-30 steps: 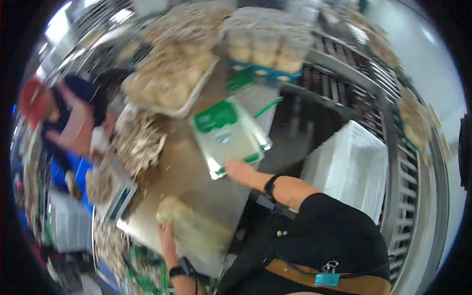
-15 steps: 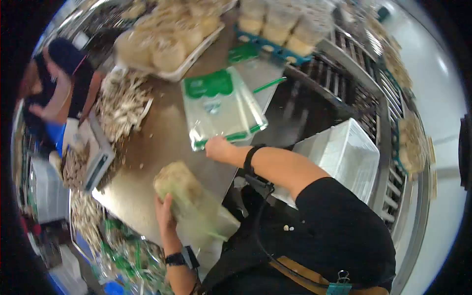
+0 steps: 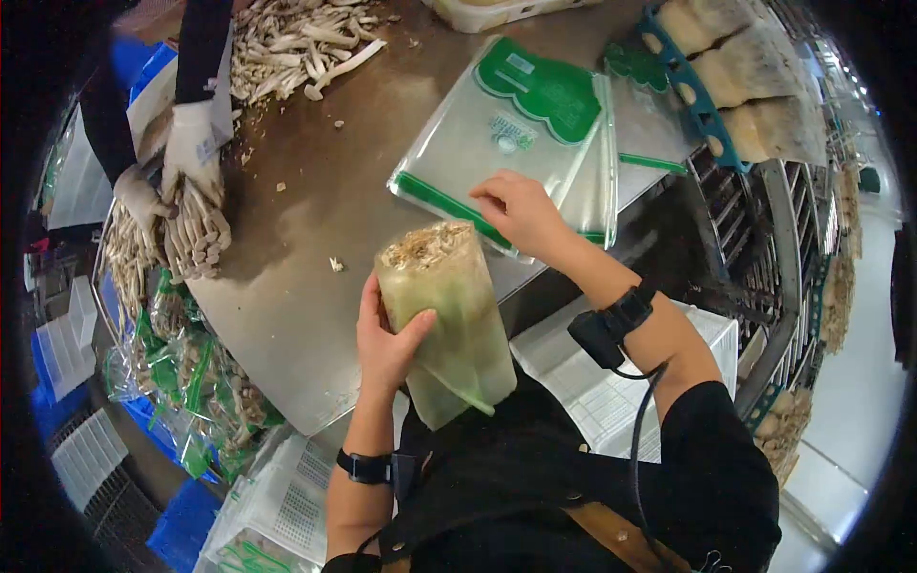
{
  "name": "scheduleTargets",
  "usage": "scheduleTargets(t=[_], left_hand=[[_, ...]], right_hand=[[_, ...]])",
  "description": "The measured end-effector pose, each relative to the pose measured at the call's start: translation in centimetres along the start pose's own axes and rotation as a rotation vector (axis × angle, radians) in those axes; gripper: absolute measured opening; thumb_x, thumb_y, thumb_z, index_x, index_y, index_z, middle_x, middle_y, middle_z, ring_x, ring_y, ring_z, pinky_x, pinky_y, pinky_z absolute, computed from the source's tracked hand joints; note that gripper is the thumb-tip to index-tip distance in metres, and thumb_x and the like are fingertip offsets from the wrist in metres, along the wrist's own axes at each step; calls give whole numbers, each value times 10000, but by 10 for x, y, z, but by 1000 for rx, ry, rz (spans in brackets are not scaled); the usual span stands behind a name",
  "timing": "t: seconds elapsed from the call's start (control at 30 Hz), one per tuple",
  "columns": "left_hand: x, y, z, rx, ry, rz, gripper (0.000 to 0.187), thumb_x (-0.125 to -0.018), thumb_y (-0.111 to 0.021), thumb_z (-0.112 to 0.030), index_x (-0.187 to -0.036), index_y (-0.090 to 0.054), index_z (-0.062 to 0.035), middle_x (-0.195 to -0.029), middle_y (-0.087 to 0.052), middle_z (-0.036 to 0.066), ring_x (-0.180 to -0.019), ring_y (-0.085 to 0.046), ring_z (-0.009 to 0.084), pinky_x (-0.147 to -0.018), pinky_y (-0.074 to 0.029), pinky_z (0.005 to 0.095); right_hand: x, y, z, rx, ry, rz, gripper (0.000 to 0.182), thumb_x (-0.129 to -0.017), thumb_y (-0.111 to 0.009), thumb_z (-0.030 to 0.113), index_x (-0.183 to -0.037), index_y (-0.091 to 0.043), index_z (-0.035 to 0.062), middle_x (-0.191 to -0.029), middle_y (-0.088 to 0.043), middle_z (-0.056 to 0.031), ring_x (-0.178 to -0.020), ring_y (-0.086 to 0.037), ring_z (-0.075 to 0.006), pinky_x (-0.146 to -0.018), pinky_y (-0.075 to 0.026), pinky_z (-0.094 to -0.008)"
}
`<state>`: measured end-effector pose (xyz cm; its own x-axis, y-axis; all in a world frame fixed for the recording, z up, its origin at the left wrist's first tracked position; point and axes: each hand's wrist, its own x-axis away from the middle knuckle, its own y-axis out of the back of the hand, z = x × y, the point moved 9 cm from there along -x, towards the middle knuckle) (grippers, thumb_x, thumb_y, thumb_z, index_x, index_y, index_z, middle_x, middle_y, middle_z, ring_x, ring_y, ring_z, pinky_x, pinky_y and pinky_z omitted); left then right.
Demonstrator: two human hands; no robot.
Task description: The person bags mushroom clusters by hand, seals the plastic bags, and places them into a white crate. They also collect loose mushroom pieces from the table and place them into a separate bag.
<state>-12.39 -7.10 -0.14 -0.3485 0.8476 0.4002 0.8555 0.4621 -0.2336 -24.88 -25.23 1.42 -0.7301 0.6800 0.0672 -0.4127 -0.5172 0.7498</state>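
Observation:
My left hand [image 3: 392, 339] is wrapped around a mushroom grow block [image 3: 449, 315] in a cloudy plastic bag, held tilted in front of my body. Cut, pale stubs show on its top face, and a green strip runs near its lower end. My right hand [image 3: 525, 215] hovers over the lower edge of a stack of clear packing bags [image 3: 468, 134] with green printing. Its fingers are bent and slightly apart, with nothing visible in them.
Across the metal table [image 3: 315, 210], a co-worker's gloved hands [image 3: 196, 158] hold a mushroom bunch near a mushroom pile [image 3: 296, 48]. Filled bags [image 3: 191, 372] lie at left. A white crate [image 3: 611, 392] stands by my right side; a teal tray [image 3: 702, 105] holds more blocks.
The view has shifted. The grow block has turned more upright in my left hand, showing its cut top. My right hand has moved from the packing bags' lower corner further along their edge.

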Motion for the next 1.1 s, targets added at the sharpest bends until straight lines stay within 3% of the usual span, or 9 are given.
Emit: scheduleTargets(t=[0.2,0.3,0.4,0.47,0.5,0.57,0.7,0.97,1.1], left_hand=[[11,26,3,-101,-30,-112,782,-683,-768,-156,-1320,-344,6,-1208,-503,105,-1093,-507,202,-930,-409,317],[19,55,6,-223,-7,-251,741,-695,-758,-168,-1300,-370,11,-1195,-507,105,-1091,-503,202,-933,-402,318],[13,56,7,-148,-4,-246,743,-699,-759,-184,-1300,-368,13,-1193,-507,109,-1090,-502,201,-932,-402,317],[7,47,7,-112,4,-210,744,-697,-758,-183,-1300,-367,14,-1192,-508,109,-1086,-505,200,-930,-404,318],[3,40,6,-84,1,-177,745,-695,-756,-182,-1300,-367,14,-1191,-508,108,-1082,-508,199,-929,-406,318],[-2,24,-2,-124,5,-128,751,-690,-751,-171,-1304,-362,14,-1193,-508,108,-1081,-511,200,-928,-408,319],[-7,-2,-8,-209,1,-22,788,-664,-749,-135,-1320,-341,20,-1204,-505,113,-1087,-515,205,-933,-410,323],[-8,-13,-8,-265,-24,13,806,-638,-749,-87,-1321,-338,30,-1217,-502,125,-1102,-511,211,-947,-405,328],[-9,-20,-6,-236,3,34,798,-632,-745,-76,-1317,-348,26,-1216,-503,128,-1102,-512,212,-947,-406,330]], right_hand=[[26,-34,13,538,286,-67,258,-764,-553,116,-999,-561,9,-909,-538,-140,-900,-530,-304,-711,-462,-367],[31,-37,12,489,280,-34,255,-743,-541,83,-983,-551,-3,-895,-534,-138,-854,-543,-304,-681,-468,-363],[25,-18,-8,419,54,-68,205,-737,-572,95,-918,-580,-2,-843,-545,-120,-788,-564,-289,-643,-470,-349],[24,4,-32,6,-200,-148,150,-752,-607,123,-829,-607,-6,-782,-554,-110,-712,-571,-248,-608,-457,-324],[21,10,-33,15,-199,-142,150,-752,-607,123,-829,-607,-6,-782,-554,-110,-712,-571,-248,-608,-457,-324],[20,2,-53,-269,-406,-9,162,-775,-624,161,-810,-636,4,-753,-560,-106,-687,-560,-203,-615,-440,-307],[19,3,-50,-216,-384,-74,158,-801,-602,156,-854,-654,16,-764,-562,-101,-679,-542,-177,-622,-430,-300],[26,27,-21,62,-180,-261,164,-766,-637,168,-850,-662,29,-755,-550,-102,-667,-541,-238,-617,-431,-321],[29,21,-33,-76,-328,-116,172,-778,-639,177,-842,-657,19,-745,-550,-99,-663,-538,-216,-614,-425,-315]])
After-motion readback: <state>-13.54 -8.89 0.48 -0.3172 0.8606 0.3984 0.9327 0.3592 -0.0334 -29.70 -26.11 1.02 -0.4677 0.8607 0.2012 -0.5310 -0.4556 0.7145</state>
